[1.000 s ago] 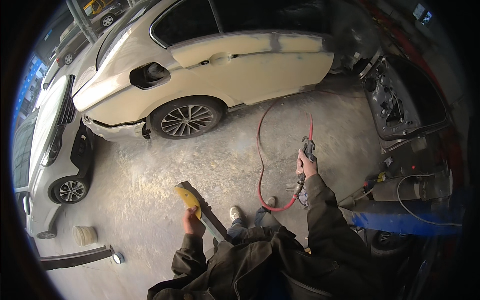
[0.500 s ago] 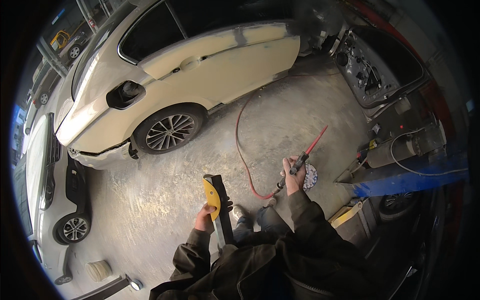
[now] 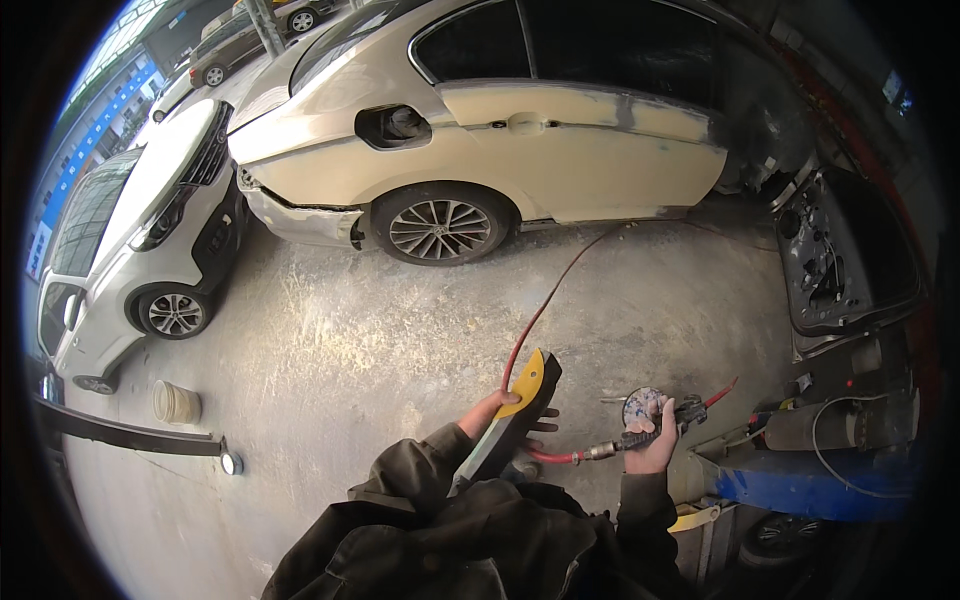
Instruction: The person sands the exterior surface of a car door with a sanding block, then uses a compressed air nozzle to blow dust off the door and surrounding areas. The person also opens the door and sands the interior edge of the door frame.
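Observation:
My left hand (image 3: 486, 412) is wrapped round a long dark sanding block (image 3: 516, 425) with a yellow grip (image 3: 528, 382); its upper end tilts up and to the right. My right hand (image 3: 655, 445) grips an air blow gun (image 3: 688, 411) whose red nozzle (image 3: 722, 391) points up and right. From the gun's metal coupling (image 3: 603, 451) a red air hose (image 3: 541, 318) runs left, passes behind the block, then crosses the floor toward the car. Beyond my right hand, a round paint-spattered can or lid (image 3: 637, 401) shows partly.
A cream-primed car (image 3: 590, 165) stands ahead, its rear wheel (image 3: 437, 230) facing me. To the left are a white car (image 3: 150, 225), a pale bucket (image 3: 177, 403) and a lamp (image 3: 231, 463) on a dark bar. A removed door (image 3: 850, 255) and blue equipment (image 3: 790, 473) stand right.
The view has turned left, so the car sits further right. My right hand is lower with the blow gun, its nozzle tipped further right. The sanding block leans more to the right.

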Tool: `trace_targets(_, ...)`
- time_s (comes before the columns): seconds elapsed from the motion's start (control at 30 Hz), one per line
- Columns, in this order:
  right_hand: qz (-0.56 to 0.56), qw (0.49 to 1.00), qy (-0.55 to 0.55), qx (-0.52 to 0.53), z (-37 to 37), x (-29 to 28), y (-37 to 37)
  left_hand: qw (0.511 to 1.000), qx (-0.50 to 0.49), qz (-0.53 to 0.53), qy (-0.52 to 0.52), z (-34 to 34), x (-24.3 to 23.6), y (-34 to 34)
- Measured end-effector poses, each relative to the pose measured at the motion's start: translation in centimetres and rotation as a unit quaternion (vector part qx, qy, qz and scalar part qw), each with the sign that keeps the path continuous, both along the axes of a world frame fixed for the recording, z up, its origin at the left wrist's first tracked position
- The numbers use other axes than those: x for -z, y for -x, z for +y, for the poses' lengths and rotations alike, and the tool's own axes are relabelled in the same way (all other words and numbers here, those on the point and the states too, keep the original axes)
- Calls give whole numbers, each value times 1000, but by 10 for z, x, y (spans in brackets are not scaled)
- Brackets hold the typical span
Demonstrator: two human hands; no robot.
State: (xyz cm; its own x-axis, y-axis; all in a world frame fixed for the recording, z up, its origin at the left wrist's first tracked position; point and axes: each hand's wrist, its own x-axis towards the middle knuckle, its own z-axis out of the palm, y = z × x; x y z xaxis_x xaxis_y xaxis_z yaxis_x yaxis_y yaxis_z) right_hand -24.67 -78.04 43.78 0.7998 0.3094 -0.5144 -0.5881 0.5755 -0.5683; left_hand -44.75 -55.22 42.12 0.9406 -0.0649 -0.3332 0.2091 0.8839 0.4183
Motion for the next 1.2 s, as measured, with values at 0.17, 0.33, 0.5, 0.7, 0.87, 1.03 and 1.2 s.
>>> trace_targets(0.17, 51, 997, -44, -24, -64, 6, -5, 988, 136, 50, -41, -34, -1, 24)
trace_targets(0.33, 71, 983, -56, -161, -78, 21, -20, 919, 231, 107, -301, -87, 11, 44)
trace_targets(0.5, 47, 976, -8, -211, -47, 44, -14, 988, 149, -22, -28, -109, -7, 86)
trace_targets(0.7, -21, 912, 105, -396, -5, 73, 65, 988, -95, -70, 95, -96, -31, 139)
trace_targets(0.87, -153, 697, 63, -698, 26, 83, 179, 962, -251, -24, 106, -81, -25, 179)
trace_targets(1.03, -355, 539, 175, -743, 51, 85, 242, 900, -354, -59, 246, -50, 13, 216)
trace_targets(1.2, -409, 470, 250, -741, 64, 108, 244, 906, -399, 85, 110, -26, 66, 237)
